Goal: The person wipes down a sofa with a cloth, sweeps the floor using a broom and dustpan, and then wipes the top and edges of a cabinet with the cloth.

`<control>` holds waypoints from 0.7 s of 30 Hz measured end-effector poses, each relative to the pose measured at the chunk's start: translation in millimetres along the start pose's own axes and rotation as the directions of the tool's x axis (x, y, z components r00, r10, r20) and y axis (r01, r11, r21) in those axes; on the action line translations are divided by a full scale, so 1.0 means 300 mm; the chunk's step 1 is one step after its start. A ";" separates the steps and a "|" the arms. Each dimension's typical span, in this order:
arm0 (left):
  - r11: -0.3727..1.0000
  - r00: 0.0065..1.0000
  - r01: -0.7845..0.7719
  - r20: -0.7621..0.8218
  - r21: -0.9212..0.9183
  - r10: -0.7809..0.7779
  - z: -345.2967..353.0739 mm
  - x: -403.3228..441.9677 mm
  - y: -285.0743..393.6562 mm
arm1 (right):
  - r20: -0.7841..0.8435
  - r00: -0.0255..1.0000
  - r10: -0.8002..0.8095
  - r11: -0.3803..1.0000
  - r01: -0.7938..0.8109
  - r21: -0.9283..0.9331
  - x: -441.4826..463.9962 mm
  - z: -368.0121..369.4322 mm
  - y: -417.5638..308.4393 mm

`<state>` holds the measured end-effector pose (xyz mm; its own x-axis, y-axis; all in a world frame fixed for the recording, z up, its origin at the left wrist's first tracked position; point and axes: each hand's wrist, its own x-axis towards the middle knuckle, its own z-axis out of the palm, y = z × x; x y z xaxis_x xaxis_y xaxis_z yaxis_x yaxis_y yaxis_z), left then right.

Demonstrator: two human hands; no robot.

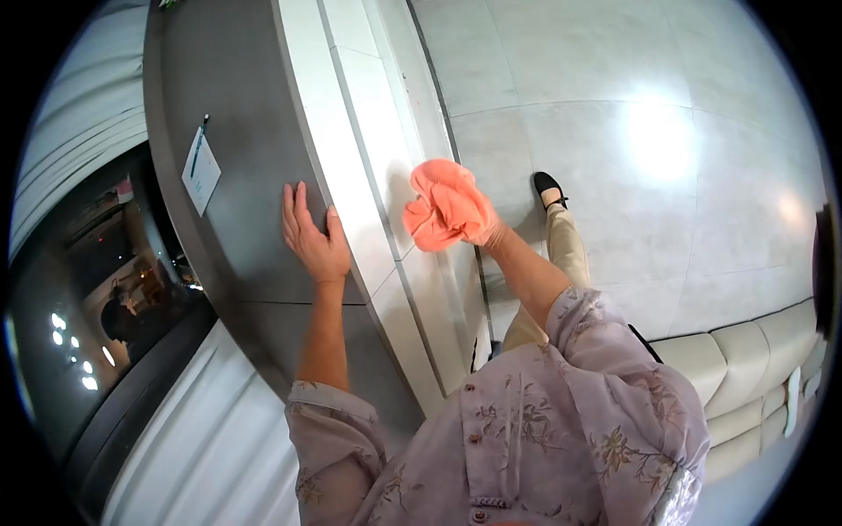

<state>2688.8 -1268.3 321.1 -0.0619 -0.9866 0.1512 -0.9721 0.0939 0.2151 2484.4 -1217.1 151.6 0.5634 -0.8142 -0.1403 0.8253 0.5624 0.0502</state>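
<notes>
My left hand [317, 243] lies flat on the dark grey top [241, 167] of a long cabinet, near its front edge, with the fingers spread a little. A crumpled orange cloth [445, 206] is bunched in my right hand [488, 231], whose fingers are mostly hidden behind it. The cloth is in front of the cabinet's white front [360, 96]; whether it touches that surface I cannot tell. On the grey top, beyond my left hand, a sheet of white paper [203, 180] lies with a dark green pen [198, 145] across it.
White curtains [210, 421] and a dark window [132, 272] with reflections are behind the cabinet. Pale tiles cover the floor [614, 193], where my foot in a black shoe [549, 189] stands. A cream padded sofa [745, 351] is at the lower right.
</notes>
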 end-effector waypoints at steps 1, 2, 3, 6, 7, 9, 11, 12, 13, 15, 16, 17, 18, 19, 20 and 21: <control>1.000 1.000 0.004 0.003 0.006 -0.004 0.000 0.000 -0.002 | -0.009 0.979 -0.202 0.860 0.173 -0.480 0.004 -0.034 0.007; 1.000 1.000 0.007 0.005 0.014 -0.007 -0.001 0.001 0.000 | 0.087 0.955 -0.285 0.683 0.265 -0.681 -0.003 -0.004 -0.009; 1.000 1.000 0.003 0.004 0.015 -0.003 -0.001 0.003 0.001 | 0.183 0.913 -0.364 0.425 0.337 -0.840 -0.011 0.029 -0.027; 1.000 1.000 0.016 0.011 0.021 -0.017 0.000 0.003 0.001 | 0.084 0.958 -0.276 0.868 0.285 -0.407 -0.010 0.089 -0.040; 1.000 1.000 0.020 0.013 0.023 -0.020 0.000 0.002 -0.001 | 0.044 0.980 -0.193 0.971 0.197 -0.135 -0.007 0.094 -0.039; 0.999 1.000 0.026 0.016 0.027 -0.027 -0.001 0.000 -0.001 | 0.139 0.966 -0.219 0.946 0.245 -0.213 0.000 0.064 -0.037; 0.999 1.000 0.020 0.015 0.043 -0.021 -0.001 0.002 -0.001 | 0.120 0.966 -0.229 0.955 0.247 -0.164 0.014 0.046 -0.026; 0.999 1.000 0.023 0.017 0.043 -0.023 -0.001 0.003 -0.001 | 0.095 0.969 -0.228 0.963 0.239 -0.127 0.017 0.039 -0.024; 0.999 1.000 0.001 0.013 0.035 -0.001 -0.003 0.004 -0.001 | 0.070 0.972 -0.226 0.969 0.232 -0.089 0.021 0.033 -0.022; 0.999 1.000 -0.018 0.008 0.029 0.018 -0.004 0.008 -0.004 | 0.263 0.900 -0.348 0.768 0.435 -0.470 0.028 0.041 -0.029; 1.000 1.000 -0.011 0.012 0.024 0.010 -0.004 0.008 -0.004 | 0.333 0.867 -0.370 0.657 0.498 -0.566 0.035 0.045 -0.033; 1.000 1.000 -0.004 0.015 0.017 0.003 -0.005 0.009 -0.002 | 0.156 0.944 -0.292 0.932 0.318 -0.177 0.047 0.045 -0.037; 1.000 1.000 -0.001 0.014 0.017 0.001 -0.006 0.010 0.000 | 0.037 0.991 -0.127 0.952 0.111 0.286 0.056 0.046 -0.041; 1.000 1.000 -0.001 0.017 0.019 0.001 -0.008 0.010 0.004 | 0.038 0.991 -0.125 0.952 0.109 0.285 0.059 0.047 -0.046; 1.000 1.000 -0.001 0.021 0.021 0.001 -0.010 0.010 0.006 | 0.050 0.994 -0.095 0.941 0.073 0.331 0.062 0.054 -0.053; 1.000 1.000 0.000 0.020 0.021 -0.001 -0.011 0.010 0.007 | 0.063 0.996 -0.066 0.926 0.037 0.377 0.065 0.063 -0.060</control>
<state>2687.4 -1270.7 325.1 -0.0654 -0.9891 0.1319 -0.9767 0.0906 0.1945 2481.2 -1245.8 166.6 0.5091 -0.8569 -0.0807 0.7993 0.4359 0.4137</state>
